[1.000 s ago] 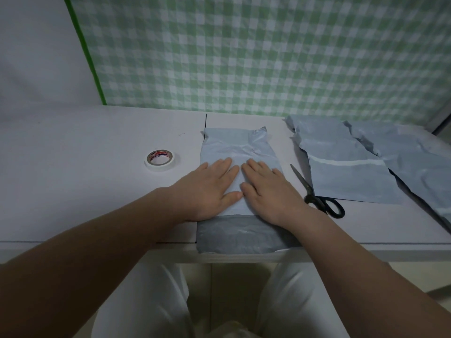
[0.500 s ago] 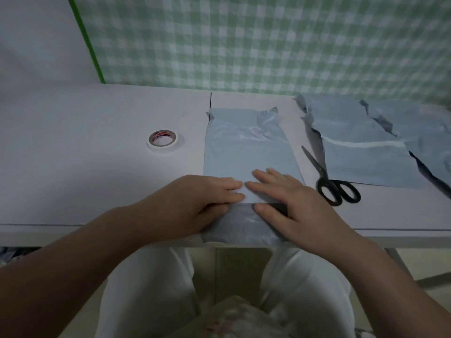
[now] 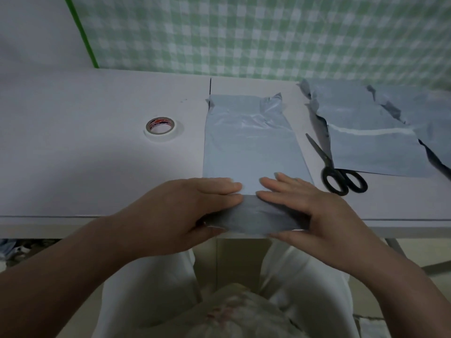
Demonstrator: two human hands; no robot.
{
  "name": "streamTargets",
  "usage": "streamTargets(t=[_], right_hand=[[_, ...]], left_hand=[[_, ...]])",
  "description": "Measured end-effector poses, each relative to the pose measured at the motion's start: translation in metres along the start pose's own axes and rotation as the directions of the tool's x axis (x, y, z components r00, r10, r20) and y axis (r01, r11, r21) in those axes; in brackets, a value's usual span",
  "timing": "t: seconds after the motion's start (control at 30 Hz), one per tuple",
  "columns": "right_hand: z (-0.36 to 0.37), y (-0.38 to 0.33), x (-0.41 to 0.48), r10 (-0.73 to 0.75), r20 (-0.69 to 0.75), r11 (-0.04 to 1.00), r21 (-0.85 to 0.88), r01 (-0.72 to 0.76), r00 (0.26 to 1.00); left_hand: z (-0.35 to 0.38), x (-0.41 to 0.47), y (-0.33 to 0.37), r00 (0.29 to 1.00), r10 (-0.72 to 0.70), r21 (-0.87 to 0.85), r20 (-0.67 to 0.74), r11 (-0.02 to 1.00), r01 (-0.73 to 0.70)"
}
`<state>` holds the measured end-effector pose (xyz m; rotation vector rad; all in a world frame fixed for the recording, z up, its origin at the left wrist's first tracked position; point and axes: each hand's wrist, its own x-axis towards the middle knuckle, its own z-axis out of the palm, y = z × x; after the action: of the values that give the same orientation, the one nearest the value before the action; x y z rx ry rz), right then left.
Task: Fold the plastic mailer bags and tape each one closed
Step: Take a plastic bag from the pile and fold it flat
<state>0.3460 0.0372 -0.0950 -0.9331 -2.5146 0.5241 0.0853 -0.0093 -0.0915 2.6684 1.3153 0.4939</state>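
Observation:
A grey plastic mailer bag [image 3: 251,147] lies lengthwise on the white table [image 3: 85,154], its near end hanging over the front edge. My left hand [image 3: 188,213] grips the bag's near left corner, fingers on top and thumb under the darker overhanging flap. My right hand [image 3: 305,211] holds the near right corner the same way. A roll of white tape [image 3: 161,128] lies flat to the left of the bag. Black scissors [image 3: 334,169] lie shut to the right of it.
More grey mailer bags [image 3: 371,142] are spread at the back right, partly overlapping each other and reaching the right edge. A green checked cloth [image 3: 268,32] hangs behind the table. My lap in white trousers sits below the table edge.
Both hands slid back along the bag from its middle to its near end. They went from pressing flat to pinching the overhanging flap at the table edge.

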Motion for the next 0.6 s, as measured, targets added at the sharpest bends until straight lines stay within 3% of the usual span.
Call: streamTargets(t=[0.13, 0.33, 0.47, 0.6], right_hand=[[-0.008, 0.003, -0.002, 0.104, -0.073, 0.973, 0.212, -0.086, 0.992], [-0.011, 0.005, -0.002, 0.203, -0.321, 0.974, 0.159, -0.159, 0.925], [-0.007, -0.002, 0.006, 0.271, -0.431, 0.963, 0.12, -0.243, 0.861], [-0.001, -0.001, 0.015, 0.359, -0.438, 0.932, 0.114, -0.345, 0.825]], left_hand=[[0.002, 0.0, 0.0, 0.996, -0.046, -0.029, -0.077, 0.999, 0.044], [-0.006, 0.006, 0.006, 0.945, -0.231, -0.136, -0.23, 0.97, 0.204], [-0.006, 0.009, 0.007, 0.857, -0.418, -0.187, -0.302, 0.907, 0.377], [-0.004, 0.02, 0.007, 0.755, -0.557, -0.215, -0.345, 0.83, 0.514]])
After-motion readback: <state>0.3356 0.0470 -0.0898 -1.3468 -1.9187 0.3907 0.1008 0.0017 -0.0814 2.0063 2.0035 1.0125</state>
